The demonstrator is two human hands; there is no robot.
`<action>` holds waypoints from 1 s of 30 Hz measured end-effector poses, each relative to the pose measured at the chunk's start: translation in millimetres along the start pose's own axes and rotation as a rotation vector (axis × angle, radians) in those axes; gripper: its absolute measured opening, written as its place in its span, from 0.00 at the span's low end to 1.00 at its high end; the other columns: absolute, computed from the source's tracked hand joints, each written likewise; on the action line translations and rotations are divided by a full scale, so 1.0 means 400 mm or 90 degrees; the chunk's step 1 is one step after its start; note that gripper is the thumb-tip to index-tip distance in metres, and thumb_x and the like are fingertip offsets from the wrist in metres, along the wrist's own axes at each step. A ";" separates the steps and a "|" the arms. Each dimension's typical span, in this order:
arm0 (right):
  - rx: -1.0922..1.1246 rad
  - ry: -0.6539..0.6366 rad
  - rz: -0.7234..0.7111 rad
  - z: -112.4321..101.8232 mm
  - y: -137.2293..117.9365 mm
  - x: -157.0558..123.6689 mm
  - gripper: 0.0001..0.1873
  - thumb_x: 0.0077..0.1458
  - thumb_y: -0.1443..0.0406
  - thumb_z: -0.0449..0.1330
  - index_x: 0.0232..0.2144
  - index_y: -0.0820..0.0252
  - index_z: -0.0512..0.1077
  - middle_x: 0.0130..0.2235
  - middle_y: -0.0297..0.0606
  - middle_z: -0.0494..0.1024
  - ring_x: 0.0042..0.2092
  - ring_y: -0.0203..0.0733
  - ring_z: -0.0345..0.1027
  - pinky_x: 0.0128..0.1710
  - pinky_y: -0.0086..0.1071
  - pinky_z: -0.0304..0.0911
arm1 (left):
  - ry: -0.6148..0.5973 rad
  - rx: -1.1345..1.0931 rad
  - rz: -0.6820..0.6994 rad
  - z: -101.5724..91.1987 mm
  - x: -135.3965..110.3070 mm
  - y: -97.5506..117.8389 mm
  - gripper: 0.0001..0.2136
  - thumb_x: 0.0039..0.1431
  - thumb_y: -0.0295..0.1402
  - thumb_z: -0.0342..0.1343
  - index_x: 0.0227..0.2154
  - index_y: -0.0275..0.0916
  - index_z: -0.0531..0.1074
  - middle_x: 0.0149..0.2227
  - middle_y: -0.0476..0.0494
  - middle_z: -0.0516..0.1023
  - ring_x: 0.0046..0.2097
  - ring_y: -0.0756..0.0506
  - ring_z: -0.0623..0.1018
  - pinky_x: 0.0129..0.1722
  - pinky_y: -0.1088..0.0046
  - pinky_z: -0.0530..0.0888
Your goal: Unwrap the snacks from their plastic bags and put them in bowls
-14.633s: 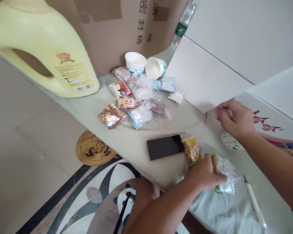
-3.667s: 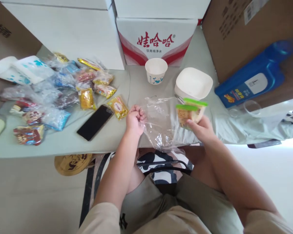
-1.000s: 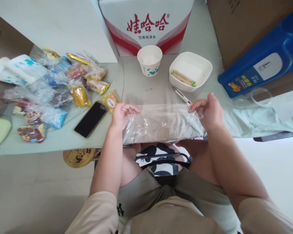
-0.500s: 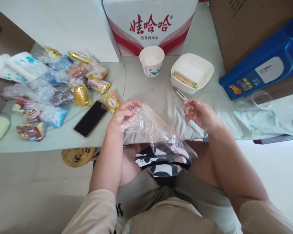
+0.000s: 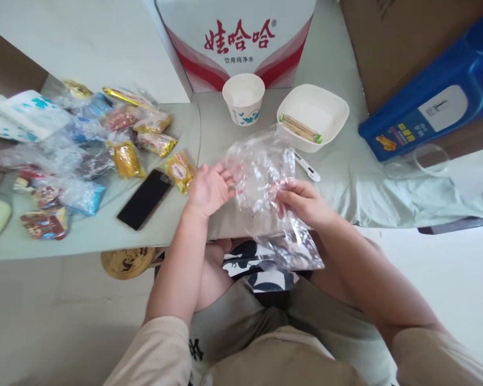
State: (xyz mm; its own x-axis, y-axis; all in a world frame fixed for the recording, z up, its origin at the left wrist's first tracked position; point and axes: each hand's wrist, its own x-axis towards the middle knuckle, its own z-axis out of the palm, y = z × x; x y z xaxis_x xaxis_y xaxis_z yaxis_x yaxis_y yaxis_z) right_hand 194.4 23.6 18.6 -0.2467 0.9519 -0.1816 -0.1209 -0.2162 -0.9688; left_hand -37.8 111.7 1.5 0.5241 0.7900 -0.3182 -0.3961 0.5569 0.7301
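A clear plastic bag (image 5: 261, 187) hangs crumpled over the table's front edge, its lower end above my lap. My right hand (image 5: 301, 201) pinches it between thumb and fingers at its right side. On the bag's left, my left hand (image 5: 213, 187) is open with the fingers spread, its blurred fingertips at or behind the film; whether they touch it I cannot tell. Behind the bag lies a white utility knife or pen-like tool (image 5: 308, 167), partly covered. A yellow wrapped snack (image 5: 179, 171) and a black phone (image 5: 145, 199) lie left of my left hand.
A paper cup (image 5: 243, 102) stands near a white water carton (image 5: 237, 32). To its right, a white bowl (image 5: 334, 115) holds several green-tipped sticks (image 5: 300, 128). Wrapped snacks (image 5: 123, 158) are heaped at left. A blue bottle (image 5: 426, 102) and a clear cup (image 5: 430, 160) are at right.
My right hand has moved left and taken hold of the bag. My left hand has opened from its grip on it. The bag's top has risen toward the bowl.
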 end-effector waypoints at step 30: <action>-0.182 0.210 -0.147 -0.011 0.041 0.021 0.37 0.50 0.54 0.69 0.59 0.53 0.62 0.37 0.36 0.75 0.34 0.42 0.69 0.34 0.37 0.67 | -0.028 0.199 -0.003 0.056 0.026 -0.080 0.30 0.42 0.34 0.74 0.49 0.44 0.67 0.38 0.50 0.82 0.32 0.48 0.82 0.37 0.71 0.78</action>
State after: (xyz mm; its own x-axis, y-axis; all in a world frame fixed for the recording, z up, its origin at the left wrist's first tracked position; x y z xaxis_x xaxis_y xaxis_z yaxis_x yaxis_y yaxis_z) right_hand 194.6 29.0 0.3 0.0785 0.9959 0.0449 0.1432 0.0333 -0.9891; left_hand -2.6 96.1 -11.6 0.5599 0.7723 -0.3000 -0.1469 0.4489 0.8814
